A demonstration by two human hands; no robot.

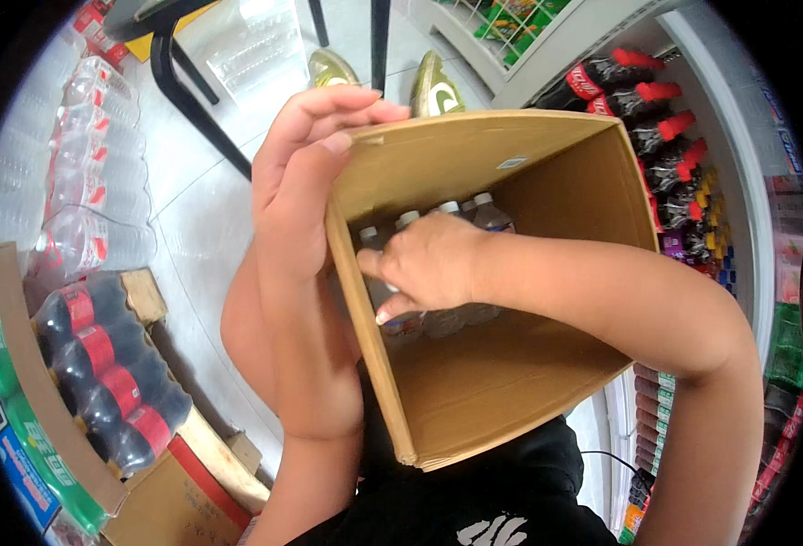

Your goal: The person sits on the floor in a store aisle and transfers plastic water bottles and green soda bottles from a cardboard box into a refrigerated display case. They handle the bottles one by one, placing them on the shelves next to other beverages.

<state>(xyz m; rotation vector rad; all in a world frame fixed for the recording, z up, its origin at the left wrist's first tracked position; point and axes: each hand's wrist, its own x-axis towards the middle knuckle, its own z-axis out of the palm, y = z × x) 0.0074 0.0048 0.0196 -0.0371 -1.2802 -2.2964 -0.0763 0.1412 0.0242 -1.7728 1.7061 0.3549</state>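
Observation:
An open cardboard box (pixel 469 375) is tilted in front of me, above my lap. My left hand (pixel 306 164) holds its upper left corner, thumb on the inner side of the rim and fingers along the outside. My right hand (pixel 428 266) reaches down inside, over several clear plastic bottles (pixel 493 217) with white caps that stand together at the far left of the box. Its fingers are around a white cap near the left wall, partly hidden by the hand. The lower parts of some bottles are covered by my right hand and forearm.
Shrink-wrapped water bottles (pixel 94 177) and dark soda bottles (pixel 111 375) stand at the left. A black-legged stool (pixel 169 82) is on the tiled floor ahead, near green shoes (pixel 435 89). A shelf of red-capped cola bottles (pixel 654 123) lines the right.

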